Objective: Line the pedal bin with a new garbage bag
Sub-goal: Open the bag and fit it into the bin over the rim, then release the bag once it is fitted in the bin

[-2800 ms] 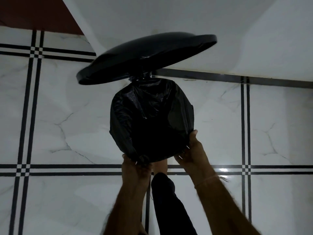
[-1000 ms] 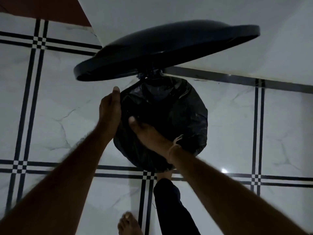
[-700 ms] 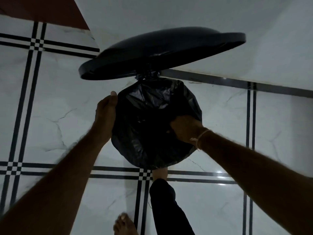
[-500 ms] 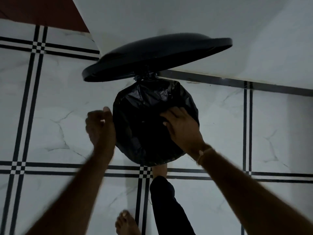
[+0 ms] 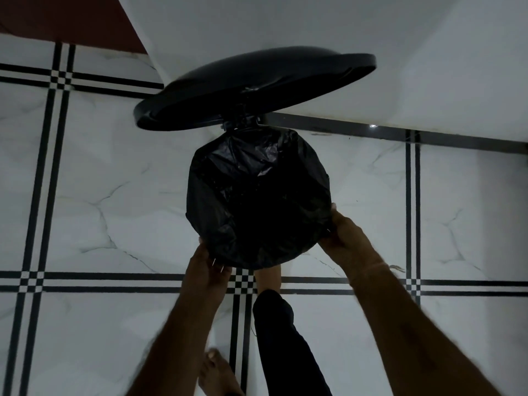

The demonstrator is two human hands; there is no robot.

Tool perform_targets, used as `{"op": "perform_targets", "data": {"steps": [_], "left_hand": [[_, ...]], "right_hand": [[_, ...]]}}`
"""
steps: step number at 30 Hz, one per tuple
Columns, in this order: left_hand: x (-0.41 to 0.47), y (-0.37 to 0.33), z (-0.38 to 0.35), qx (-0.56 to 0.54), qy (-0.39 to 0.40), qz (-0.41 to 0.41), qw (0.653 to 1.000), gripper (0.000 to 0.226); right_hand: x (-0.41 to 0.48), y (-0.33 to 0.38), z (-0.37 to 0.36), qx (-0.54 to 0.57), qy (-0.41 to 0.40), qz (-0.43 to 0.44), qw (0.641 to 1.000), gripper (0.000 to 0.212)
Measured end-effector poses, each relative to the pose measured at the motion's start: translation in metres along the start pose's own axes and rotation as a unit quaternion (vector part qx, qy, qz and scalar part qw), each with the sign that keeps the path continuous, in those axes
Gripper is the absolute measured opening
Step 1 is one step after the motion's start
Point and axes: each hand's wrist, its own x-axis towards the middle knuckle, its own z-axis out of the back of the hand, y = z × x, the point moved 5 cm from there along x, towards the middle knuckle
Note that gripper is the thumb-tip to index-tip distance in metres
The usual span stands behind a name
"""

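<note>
Pedal bin (image 5: 258, 254): sits mid-floor right against the far wall, lid up, its body pretty much hidden under the bag.
Progress: looks nearly done to me; the garbage bag (image 5: 257, 195) is already folded over the whole rim, so only snugging the near edge and dropping the lid seems left.
Left hand (image 5: 207, 265): near-left of the rim, fingers pinching the bag's overhang.
Bag material: thin black plastic, crinkly and a bit shiny, round dark opening.
Lid (image 5: 254, 87): smooth black disc, tilted open at the far side.
Foot (image 5: 268, 274): probably on the pedal, can't see it though.
Right hand (image 5: 343, 238): near-right of the rim, gripping the bag's edge too.
Floor (image 5: 108, 195): glossy white marble-look tiles with black line borders.
</note>
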Motion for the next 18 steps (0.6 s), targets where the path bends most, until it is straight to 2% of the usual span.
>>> {"op": "perform_targets", "data": {"steps": [3, 5, 7, 11, 14, 18], "left_hand": [[-0.002, -0.003, -0.002, 0.016, -0.007, -0.008, 1.000, 0.018], [-0.008, -0.006, -0.004, 0.004, -0.001, -0.026, 1.000, 0.029], [-0.014, -0.010, -0.006, 0.002, 0.029, -0.035, 0.999, 0.042], [-0.019, -0.011, -0.004, 0.033, 0.037, -0.041, 0.998, 0.040], [-0.020, -0.010, -0.007, 0.012, 0.024, -0.050, 0.998, 0.041], [-0.026, 0.017, -0.010, -0.026, -0.024, 0.057, 0.998, 0.053]], "right_hand": [[-0.007, 0.008, -0.001, -0.092, -0.003, 0.038, 0.995, 0.029], [-0.011, 0.008, -0.004, -0.118, 0.017, 0.043, 0.992, 0.031], [-0.012, 0.007, -0.005, -0.098, 0.017, 0.021, 0.995, 0.031], [-0.003, -0.002, -0.001, -0.031, 0.023, -0.027, 0.999, 0.044], [-0.002, -0.011, 0.001, -0.023, 0.008, -0.044, 0.999, 0.050], [-0.006, -0.025, 0.007, -0.062, -0.006, -0.081, 0.995, 0.055]]}}
